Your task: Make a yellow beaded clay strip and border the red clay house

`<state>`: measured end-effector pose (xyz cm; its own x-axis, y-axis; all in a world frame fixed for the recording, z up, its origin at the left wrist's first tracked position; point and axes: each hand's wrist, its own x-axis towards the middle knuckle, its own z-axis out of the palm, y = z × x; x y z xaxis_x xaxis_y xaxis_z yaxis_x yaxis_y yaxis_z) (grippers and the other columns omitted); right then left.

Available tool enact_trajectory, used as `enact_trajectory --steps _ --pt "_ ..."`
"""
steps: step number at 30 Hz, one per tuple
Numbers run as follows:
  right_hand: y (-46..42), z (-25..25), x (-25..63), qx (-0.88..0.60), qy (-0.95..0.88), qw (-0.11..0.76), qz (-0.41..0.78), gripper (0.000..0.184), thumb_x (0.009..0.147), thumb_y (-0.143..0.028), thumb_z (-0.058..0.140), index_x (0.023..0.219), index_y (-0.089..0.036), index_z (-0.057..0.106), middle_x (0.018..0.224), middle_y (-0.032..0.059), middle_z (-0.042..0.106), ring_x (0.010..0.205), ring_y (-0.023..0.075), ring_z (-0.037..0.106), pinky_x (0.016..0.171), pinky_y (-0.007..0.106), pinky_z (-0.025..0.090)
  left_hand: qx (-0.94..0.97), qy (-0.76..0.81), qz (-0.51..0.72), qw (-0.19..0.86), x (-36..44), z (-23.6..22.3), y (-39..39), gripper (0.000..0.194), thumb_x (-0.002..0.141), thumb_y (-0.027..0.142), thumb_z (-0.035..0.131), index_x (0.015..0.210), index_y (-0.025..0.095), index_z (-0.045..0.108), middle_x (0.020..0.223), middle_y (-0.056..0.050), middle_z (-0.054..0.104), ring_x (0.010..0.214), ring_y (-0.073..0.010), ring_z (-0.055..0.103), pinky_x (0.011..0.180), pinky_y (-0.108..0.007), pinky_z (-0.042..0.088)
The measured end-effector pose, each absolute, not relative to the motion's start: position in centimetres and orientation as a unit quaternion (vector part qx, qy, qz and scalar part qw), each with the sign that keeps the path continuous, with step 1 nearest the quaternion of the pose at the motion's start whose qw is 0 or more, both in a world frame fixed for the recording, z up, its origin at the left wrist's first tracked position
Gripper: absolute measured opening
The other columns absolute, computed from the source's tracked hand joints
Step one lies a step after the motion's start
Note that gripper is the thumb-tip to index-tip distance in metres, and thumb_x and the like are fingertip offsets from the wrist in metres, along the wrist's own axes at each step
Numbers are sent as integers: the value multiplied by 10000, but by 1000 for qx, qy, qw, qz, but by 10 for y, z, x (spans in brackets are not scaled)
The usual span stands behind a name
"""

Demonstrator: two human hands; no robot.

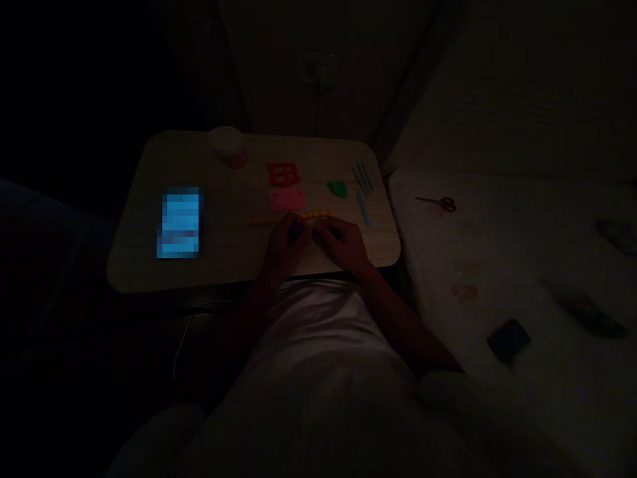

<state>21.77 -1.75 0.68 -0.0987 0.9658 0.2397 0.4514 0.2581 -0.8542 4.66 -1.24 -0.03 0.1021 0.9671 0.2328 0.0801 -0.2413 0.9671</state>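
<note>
My left hand point(288, 242) and my right hand point(344, 242) are close together over the near part of the table, fingers bent in a pinch. Whatever lies between the fingertips is too dark to make out. Just beyond them runs a row of small orange-yellow balls point(319, 214). A thin orange strip point(263, 221) extends to the left of my left hand. Past the hands lie a pink flat slab point(286, 199) and a red piece with four window-like openings point(284, 174). A green lump point(337, 188) sits farther right.
The wooden table point(229, 249) bears a bright, blurred screen point(179, 224) at left and a clear tub point(227, 147) at the back. Thin sticks point(362, 179) and a blue plastic tool point(363, 209) lie right. Scissors point(440, 203) and a dark pouch point(509, 340) rest on the white surface point(438, 252) beside.
</note>
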Motion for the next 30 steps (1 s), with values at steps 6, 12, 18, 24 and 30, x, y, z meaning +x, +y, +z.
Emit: enact_trajectory --steps 6,12,18,24,30 --pt "-17 7 218 -522 -676 418 309 313 941 -431 589 809 -189 736 704 20 684 656 161 586 623 262 428 602 436 510 432 47 2 -12 122 859 297 660 838 224 565 679 37 560 619 -131 525 580 -255 409" --pt "-18 8 218 -526 -669 418 316 313 937 -437 587 829 -190 746 721 24 698 663 162 589 618 259 436 602 436 510 432 47 1 -12 127 856 311 664 844 229 568 692 34 572 624 -135 528 582 -258 413" --pt "-18 7 217 -522 -670 422 319 304 934 -423 593 828 -181 742 739 23 701 670 154 586 610 250 429 603 439 513 426 47 3 -12 119 854 285 660 828 224 561 684 33 570 626 -135 525 595 -260 417" --pt "-18 8 218 -529 -672 416 309 302 932 -417 599 806 -177 732 704 18 683 648 150 577 605 251 420 600 429 509 444 47 1 -13 119 871 302 653 859 223 564 697 31 578 635 -136 544 598 -254 429" --pt "-17 6 218 -518 -673 425 313 288 938 -396 591 815 -179 736 733 22 699 672 158 600 625 260 428 604 431 512 434 47 5 -14 119 859 287 659 843 221 561 689 40 566 621 -126 523 588 -248 414"
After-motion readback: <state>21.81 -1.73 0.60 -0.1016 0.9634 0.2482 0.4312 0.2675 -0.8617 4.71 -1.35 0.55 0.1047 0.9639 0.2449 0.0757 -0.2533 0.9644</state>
